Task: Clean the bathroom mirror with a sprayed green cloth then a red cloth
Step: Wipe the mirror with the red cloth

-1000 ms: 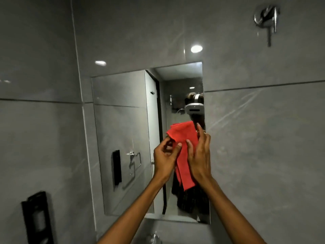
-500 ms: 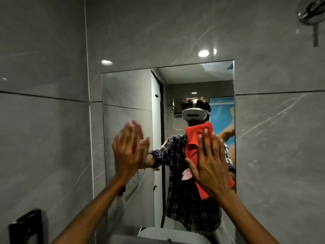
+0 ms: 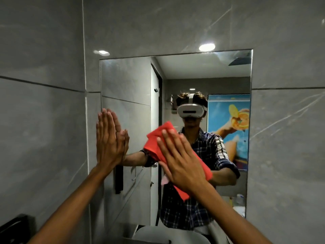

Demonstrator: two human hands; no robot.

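The rectangular bathroom mirror (image 3: 126,81) hangs on the grey tiled wall straight ahead. My right hand (image 3: 179,159) lies flat with spread fingers on a red cloth (image 3: 154,140), pressing it against the middle of the glass. My left hand (image 3: 108,140) rests flat and empty against the mirror's left edge, fingers together and pointing up. No green cloth or spray bottle is in view. The mirror reflects a person in a checked shirt.
Grey tiled walls (image 3: 42,120) meet in a corner just left of the mirror. A black wall fixture (image 3: 14,228) sits at the lower left. The rim of a white basin (image 3: 168,235) shows below the mirror.
Both hands held the red cloth in front of the mirror; now my left hand has let go and lies on the glass at the left, while my right hand has slid the cloth leftward.
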